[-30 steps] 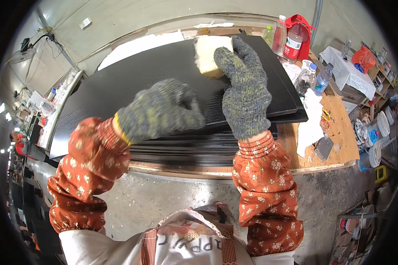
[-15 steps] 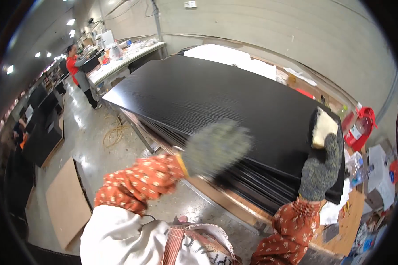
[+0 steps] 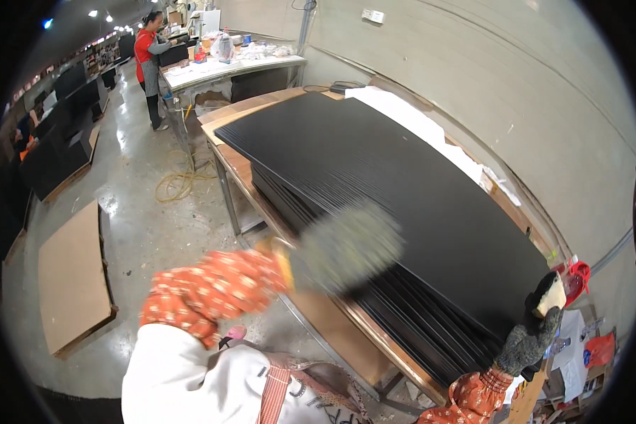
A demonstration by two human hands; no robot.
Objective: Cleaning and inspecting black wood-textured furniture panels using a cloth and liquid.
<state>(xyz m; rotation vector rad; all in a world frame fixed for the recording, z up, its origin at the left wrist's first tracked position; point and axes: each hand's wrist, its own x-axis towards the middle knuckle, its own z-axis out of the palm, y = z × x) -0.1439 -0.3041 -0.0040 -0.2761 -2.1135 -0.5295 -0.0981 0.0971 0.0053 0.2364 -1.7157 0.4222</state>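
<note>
Black ribbed panels [image 3: 403, 184] lie in a tall stack along a long wooden counter [image 3: 346, 311] that runs beside a grey wall; the top panel covers nearly the whole stack, and the edges of the lower ones fan out at the near end.

From the head camera, the left hand [image 3: 343, 249], in a grey knit glove and blurred, sits over the near long edge of the stack, about midway along it. Whether it is pressing flat, gripping the edge or just above it cannot be told through the blur. Its forearm wears an orange flowered sleeve [image 3: 212, 290].

The right hand [image 3: 533, 339], in the same kind of glove, is at the near right corner of the stack, fingers closed around a pale yellowish block [image 3: 551, 300] that touches the corner of the top panel.

Beyond the far end of the stack a white sheet [image 3: 410, 120] lies on the counter against the wall. A red can [image 3: 576, 279] stands just past the right hand. On the concrete floor to the left lie a flat brown board [image 3: 71, 275] and a coil of yellow cord [image 3: 180, 184]. Far off, a person in a red top [image 3: 148, 60] stands at another counter crowded with small items.
</note>
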